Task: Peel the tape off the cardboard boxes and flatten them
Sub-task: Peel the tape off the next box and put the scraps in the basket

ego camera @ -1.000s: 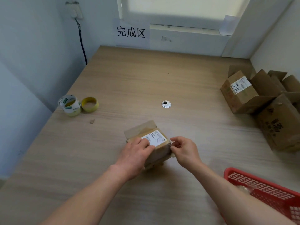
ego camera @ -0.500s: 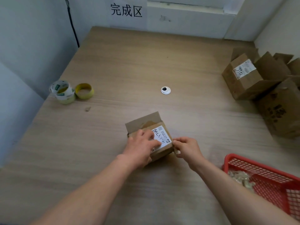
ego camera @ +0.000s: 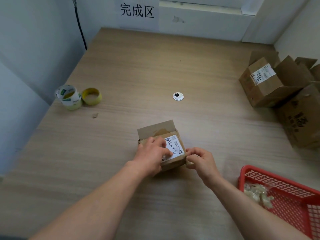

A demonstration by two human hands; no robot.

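A person works at a small cardboard box [ego camera: 173, 162] set toward the near edge of the worktop [ego camera: 138, 75], a little right of its middle, with one far flap [ego camera: 155, 129] standing open. The left hand [ego camera: 152, 156] lies on top of the box, fingers pressed down across the white label [ego camera: 174, 147]. The right hand [ego camera: 200, 161] pinches, thumb against forefinger, what looks like a tape end [ego camera: 189, 162] at the box's near right corner; the strip itself is too small to make out clearly. The risk here lies in the pull. The box looks light and is held only by downward pressure, so a sharp tug could drag or tip it out from under the left hand. Pulled at a steep angle, the tape may well snap and leave a stub stuck to the seam, or tear away the cardboard's paper skin with it. Fingers spread over the label may also be pinning tape that runs beneath them, which would stall the peel. A freed strip is likely to cling to the fingers rather than drop cleanly into the red basket [ego camera: 285, 193] at the near right corner, where crumpled tape [ego camera: 258, 193] already lies. More boxes [ego camera: 263, 84] wait along the right edge, flaps open, and tape rolls [ego camera: 72, 99] sit at the left edge. On this showing much of the job remains, with no flattened box in view.
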